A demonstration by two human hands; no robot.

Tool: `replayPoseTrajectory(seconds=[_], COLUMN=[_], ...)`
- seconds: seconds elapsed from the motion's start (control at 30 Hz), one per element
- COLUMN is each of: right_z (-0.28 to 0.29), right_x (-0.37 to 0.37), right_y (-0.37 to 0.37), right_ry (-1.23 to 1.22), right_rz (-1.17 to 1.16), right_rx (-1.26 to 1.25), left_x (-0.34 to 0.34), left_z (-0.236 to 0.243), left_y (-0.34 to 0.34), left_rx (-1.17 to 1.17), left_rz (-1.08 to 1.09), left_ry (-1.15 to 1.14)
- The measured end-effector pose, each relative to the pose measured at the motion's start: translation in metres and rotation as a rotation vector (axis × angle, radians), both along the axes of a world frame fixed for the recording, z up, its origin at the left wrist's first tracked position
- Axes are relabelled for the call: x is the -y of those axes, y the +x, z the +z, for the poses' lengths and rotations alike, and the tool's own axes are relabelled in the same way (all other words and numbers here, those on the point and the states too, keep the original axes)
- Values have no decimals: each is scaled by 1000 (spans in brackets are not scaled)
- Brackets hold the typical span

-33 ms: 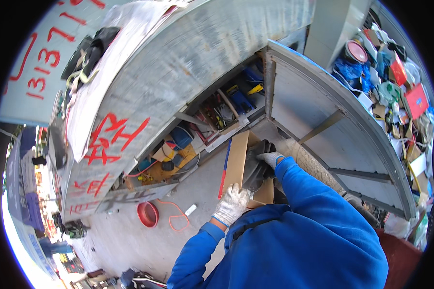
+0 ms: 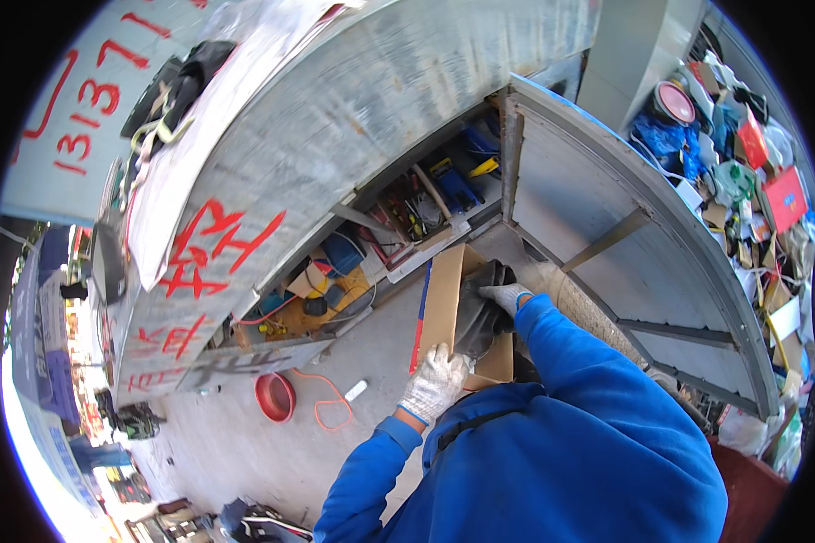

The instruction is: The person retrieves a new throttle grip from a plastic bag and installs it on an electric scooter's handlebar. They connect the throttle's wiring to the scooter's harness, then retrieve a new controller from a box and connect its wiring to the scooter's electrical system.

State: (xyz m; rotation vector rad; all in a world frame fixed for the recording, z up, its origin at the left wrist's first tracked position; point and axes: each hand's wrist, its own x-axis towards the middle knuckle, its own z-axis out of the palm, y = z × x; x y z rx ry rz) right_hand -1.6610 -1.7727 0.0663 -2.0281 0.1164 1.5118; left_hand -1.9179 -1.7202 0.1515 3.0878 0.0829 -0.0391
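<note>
Floor (image 2: 235,452), red basin (image 2: 275,398), metal cabinet (image 2: 335,127), left grip (image 2: 436,382) pinching carton (image 2: 442,303), right grip (image 2: 505,296) clasping black part (image 2: 476,319)

Cannot see the bottom of the box (image 2: 440,303) beneath the black part (image 2: 477,317); cannot tell apart the small tools (image 2: 426,215) inside the cabinet (image 2: 326,127)'s front edge.

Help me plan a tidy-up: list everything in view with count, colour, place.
Cardboard box: one, brown, between hands
Ribbed part: one, black, partly in box
Basin: one, red, floor
Cord: one, orange, beside basin
Small object: one, white, near cord
Metal cabinet: one, grey, ahead
Panel: one, grey, right
Assorted items: several, mixed, in cabinet
Clutter heap: one, mixed, far right
Jacket: one, blue, bottom
Left hand: one, white-gloved, on box
Right hand: one, white-gloved, on ribbed part
</note>
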Motion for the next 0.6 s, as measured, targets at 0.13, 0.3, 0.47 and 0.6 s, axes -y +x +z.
replayPoseTrajectory(seconds=[0.13, 0.3, 0.47, 0.6], right_z=[-60, 62, 73, 61], right_x=[10, 70, 132, 141], right_y=[-1, -37, -24, -29], right_ry=[255, 428, 638, 773], right_rz=[487, 263, -156, -176], right_rx=[261, 168, -92, -146], left_x=[24, 96, 146, 170], left_z=[-29, -37, -52, -67], left_y=[-41, -116, -158, -190], left_rx=[51, 175, 239, 225], left_rz=[62, 367, 574, 767], left_ry=[63, 65, 19, -104])
